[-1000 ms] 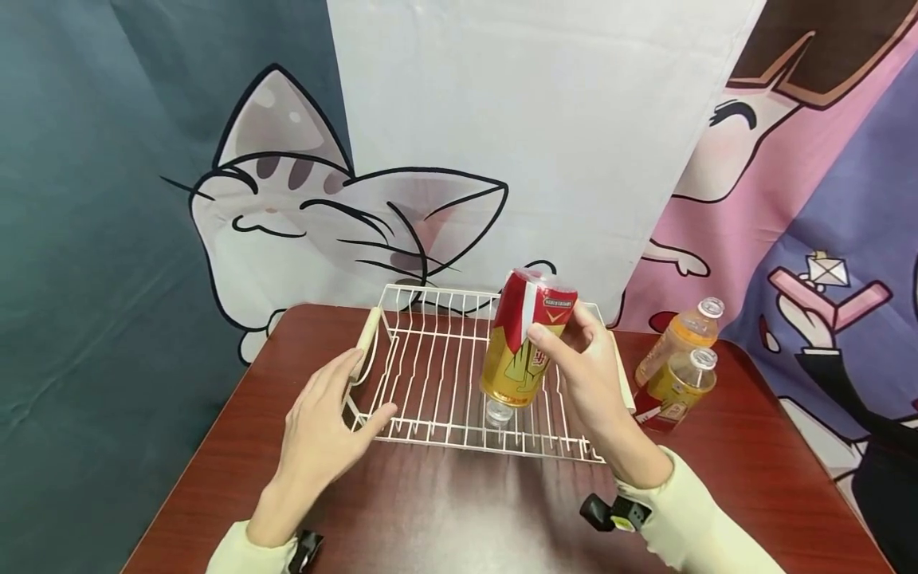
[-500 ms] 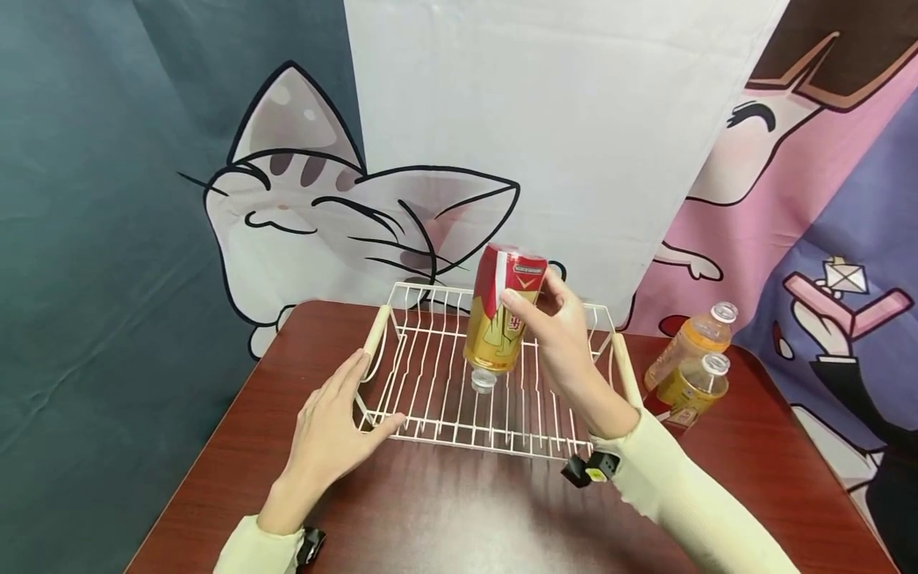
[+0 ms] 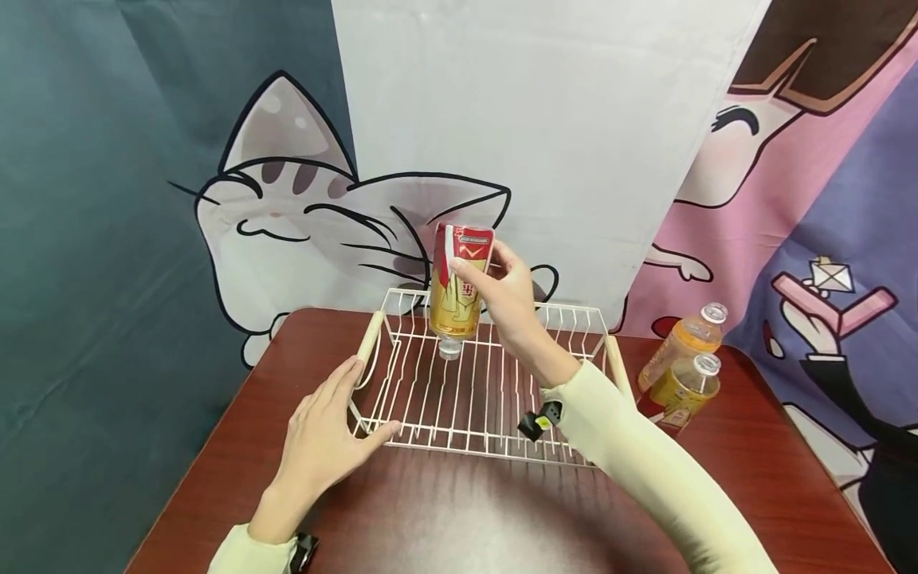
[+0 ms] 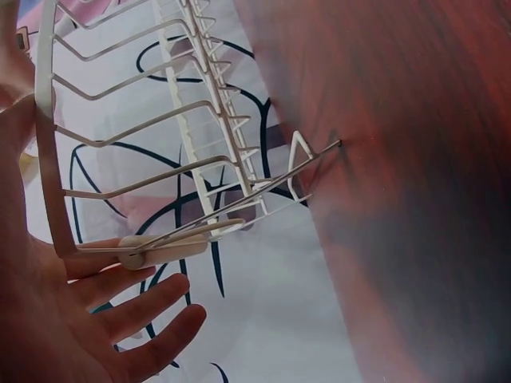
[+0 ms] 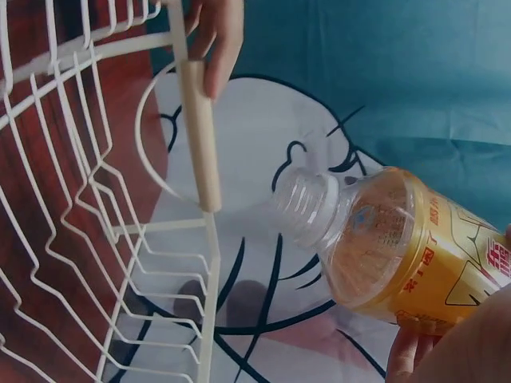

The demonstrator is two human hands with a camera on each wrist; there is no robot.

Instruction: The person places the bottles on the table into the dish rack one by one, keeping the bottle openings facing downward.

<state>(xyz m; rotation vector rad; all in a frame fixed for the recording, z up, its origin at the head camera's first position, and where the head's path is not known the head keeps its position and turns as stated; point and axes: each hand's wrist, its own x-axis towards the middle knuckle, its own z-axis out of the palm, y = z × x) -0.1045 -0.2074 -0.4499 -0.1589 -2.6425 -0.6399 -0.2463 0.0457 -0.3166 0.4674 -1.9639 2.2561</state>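
Observation:
My right hand (image 3: 502, 296) grips a plastic bottle (image 3: 459, 291) with a red and yellow label, held upside down above the rack, its clear neck pointing down. In the right wrist view the capless bottle (image 5: 383, 239) shows its open mouth. A white wire dish rack (image 3: 495, 434) with wooden handles stands on the table. My left hand (image 3: 323, 434) is at the rack's left front corner, fingers extended beside the left handle (image 3: 370, 339). In the left wrist view those fingers (image 4: 148, 307) spread next to the wooden handle (image 4: 172, 250), thumb side by the wire frame.
Two more capless bottles stand right of the rack: one with an orange label (image 3: 684, 343), one red and yellow (image 3: 681, 391) in front of it. The reddish-brown table (image 3: 459, 510) backs onto a cartoon-printed cloth (image 3: 559, 119).
My right hand has carried the upside-down bottle leftward and upward, from the rack's right half to its left-middle part, and the bottle stands more upright. My left hand stays at the rack's corner.

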